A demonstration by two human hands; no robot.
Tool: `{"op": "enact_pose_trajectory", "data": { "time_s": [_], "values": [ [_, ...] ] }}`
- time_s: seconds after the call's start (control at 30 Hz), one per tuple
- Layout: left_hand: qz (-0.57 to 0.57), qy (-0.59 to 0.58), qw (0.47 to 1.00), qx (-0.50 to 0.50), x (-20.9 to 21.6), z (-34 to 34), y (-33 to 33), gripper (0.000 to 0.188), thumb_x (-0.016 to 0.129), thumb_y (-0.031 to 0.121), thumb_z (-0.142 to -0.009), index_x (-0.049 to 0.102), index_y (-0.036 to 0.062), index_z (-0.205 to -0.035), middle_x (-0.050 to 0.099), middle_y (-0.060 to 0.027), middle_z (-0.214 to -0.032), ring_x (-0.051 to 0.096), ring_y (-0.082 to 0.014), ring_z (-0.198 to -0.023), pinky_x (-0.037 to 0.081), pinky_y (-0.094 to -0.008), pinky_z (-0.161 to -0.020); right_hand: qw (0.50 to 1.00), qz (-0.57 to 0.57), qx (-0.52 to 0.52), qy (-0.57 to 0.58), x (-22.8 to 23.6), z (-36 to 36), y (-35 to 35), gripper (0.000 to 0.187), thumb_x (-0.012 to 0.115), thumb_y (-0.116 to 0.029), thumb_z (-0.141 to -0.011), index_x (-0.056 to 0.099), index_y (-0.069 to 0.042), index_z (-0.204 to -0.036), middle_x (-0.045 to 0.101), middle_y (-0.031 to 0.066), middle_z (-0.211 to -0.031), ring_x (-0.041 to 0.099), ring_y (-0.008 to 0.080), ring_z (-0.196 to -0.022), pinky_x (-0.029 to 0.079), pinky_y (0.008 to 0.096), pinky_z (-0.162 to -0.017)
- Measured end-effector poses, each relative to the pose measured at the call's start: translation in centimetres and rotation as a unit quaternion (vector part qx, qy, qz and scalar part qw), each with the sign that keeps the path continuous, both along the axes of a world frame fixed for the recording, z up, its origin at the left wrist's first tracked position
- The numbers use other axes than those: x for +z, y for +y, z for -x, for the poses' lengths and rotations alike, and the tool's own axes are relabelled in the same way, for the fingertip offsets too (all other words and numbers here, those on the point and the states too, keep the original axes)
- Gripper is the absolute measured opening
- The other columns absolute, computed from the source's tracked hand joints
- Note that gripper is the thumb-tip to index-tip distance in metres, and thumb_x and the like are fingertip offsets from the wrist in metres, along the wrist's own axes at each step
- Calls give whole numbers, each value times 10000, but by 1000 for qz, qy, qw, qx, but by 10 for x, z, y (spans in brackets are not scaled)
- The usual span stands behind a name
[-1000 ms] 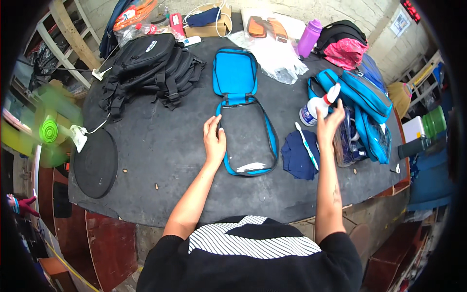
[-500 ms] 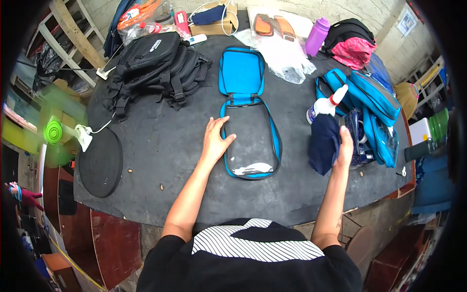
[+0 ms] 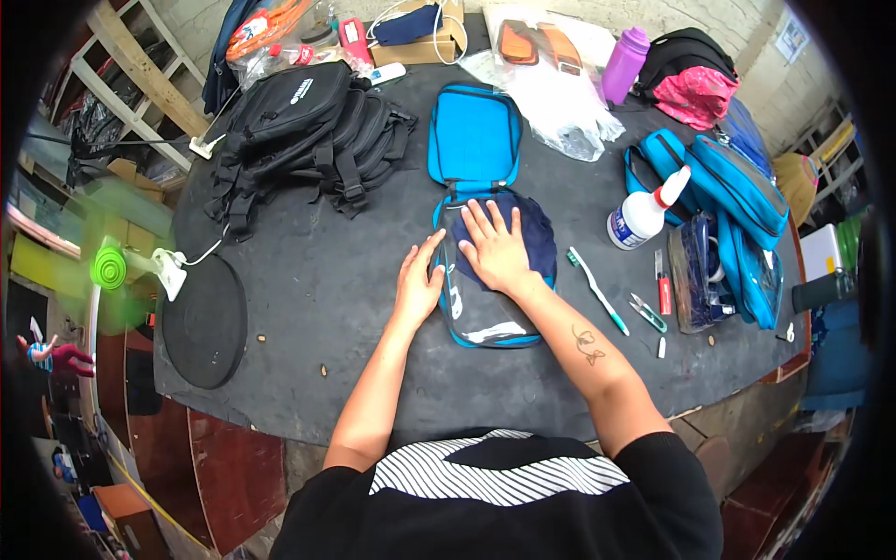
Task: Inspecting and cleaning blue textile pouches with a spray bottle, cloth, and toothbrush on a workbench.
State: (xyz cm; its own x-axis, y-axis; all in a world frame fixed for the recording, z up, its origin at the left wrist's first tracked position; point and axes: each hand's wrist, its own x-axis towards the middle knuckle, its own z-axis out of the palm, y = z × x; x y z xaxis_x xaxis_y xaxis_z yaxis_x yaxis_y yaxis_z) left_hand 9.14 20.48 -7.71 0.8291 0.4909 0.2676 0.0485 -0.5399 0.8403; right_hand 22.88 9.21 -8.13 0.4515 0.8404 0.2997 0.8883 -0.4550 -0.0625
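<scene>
Right hand [image 3: 499, 256] lies flat, fingers spread, on dark navy cloth [image 3: 539, 233] over an open rectangular blue-fabric, clear-plastic case [image 3: 474, 140]; left hand [image 3: 417, 287], fingers nearly together, thumb apart, rests at its left edge.

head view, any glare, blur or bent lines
Head view: white glare on the clear plastic panel of the blue zip case; head view, left: blades of the green fan smeared, likely by motion; head view, toward the rim: the black table edge looks bowed, corners black.
</scene>
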Motion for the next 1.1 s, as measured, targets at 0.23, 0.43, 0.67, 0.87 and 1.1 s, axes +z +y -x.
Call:
{"op": "enact_pose_trajectory", "data": {
  "time_s": [0.23, 0.43, 0.67, 0.87, 1.1],
  "values": [
    [-97, 10, 994, 42, -19, 10, 3, 521, 508, 6, -848, 454, 85, -1360, 528, -139, -1321, 476, -304, -1253, 289, -449, -1099, 960, 115, 169, 192, 32, 95, -71, 554, 434, -279, -913, 360, -55, -1414, 304, 145, -1487, 249, 341, -1385, 166, 544, -1118],
    [-115, 29, 993, 14, -9, 6, 4, 527, 513, 0, -846, 455, 81, -1363, 517, -151, -1330, 462, -294, -1271, 291, -450, -1094, 991, 39, 87, 97, 21, 56, -29, 570, 463, -273, -895, 355, -63, -1414, 337, 126, -1474, 300, 320, -1359, 211, 544, -1095],
    [-141, 43, 989, 32, -13, 3, -1, 548, 524, 15, -860, 409, 74, -1392, 502, -149, -1347, 465, -280, -1270, 284, -446, -1100, 996, 15, 37, 79, 9, 50, -4, 546, 428, -270, -906, 386, -26, -1392, 342, 142, -1471, 286, 342, -1366, 187, 555, -1106],
    [-161, 55, 984, 49, -13, 9, -1, 540, 515, 20, -868, 409, 75, -1395, 510, -143, -1342, 453, -252, -1284, 267, -439, -1106, 986, 48, 88, 132, 30, 80, -45, 577, 518, -251, -860, 399, -48, -1386, 348, 131, -1465, 317, 338, -1339, 275, 531, -1067],
    [-156, 46, 986, 39, -13, 7, -2, 529, 538, 33, -860, 434, 76, -1377, 502, -142, -1350, 472, -259, -1266, 293, -437, -1097, 998, 4, -11, 61, 0, 35, 13, 607, 444, -355, -903, 365, -35, -1413, 316, 139, -1488, 280, 342, -1372, 200, 555, -1099]
  ]
}}
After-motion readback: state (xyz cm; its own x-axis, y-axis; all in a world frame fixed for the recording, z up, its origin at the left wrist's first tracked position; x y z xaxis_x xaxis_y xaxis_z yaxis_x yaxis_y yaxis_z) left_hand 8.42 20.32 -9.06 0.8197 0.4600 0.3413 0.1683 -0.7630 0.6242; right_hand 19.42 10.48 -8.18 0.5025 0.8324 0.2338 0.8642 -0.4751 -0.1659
